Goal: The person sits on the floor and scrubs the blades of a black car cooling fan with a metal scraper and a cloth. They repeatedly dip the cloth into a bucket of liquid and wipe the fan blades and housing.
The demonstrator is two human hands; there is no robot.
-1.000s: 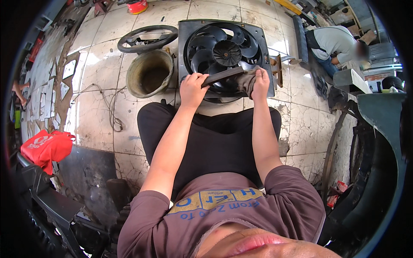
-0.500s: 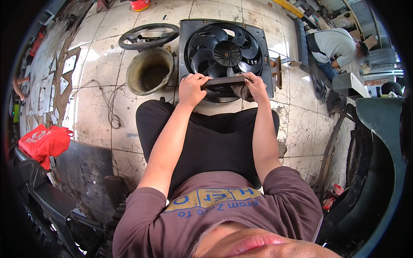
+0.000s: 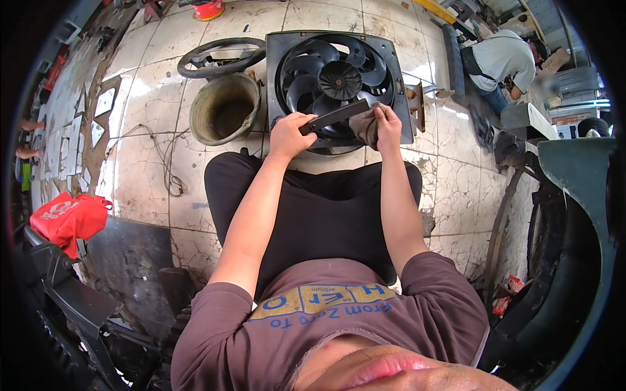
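My left hand (image 3: 291, 135) is closed round the left end of a flat dark bar (image 3: 339, 115), which slants up to the right over the lower part of a fan. In my right hand (image 3: 388, 128) is a crumpled brown rag (image 3: 364, 126), pinched between fingers and thumb. The rag hangs by the bar's right end; whether the two touch I cannot tell. Beneath both lies a black radiator fan (image 3: 340, 79) in a square shroud, its round hub and curved blades facing up.
Left of the fan stands a grimy bucket (image 3: 225, 109), with a black steering wheel (image 3: 222, 57) behind it. A thin cable (image 3: 166, 163) lies on the tiles. A red bag (image 3: 70, 220) is at the left, a dark green body panel (image 3: 577, 173) at the right. Another person (image 3: 502, 62) crouches at the far right.
My right hand has come off the bar's right end and holds the rag beside it. The bar has tilted, right end higher. The person at the right has shifted slightly.
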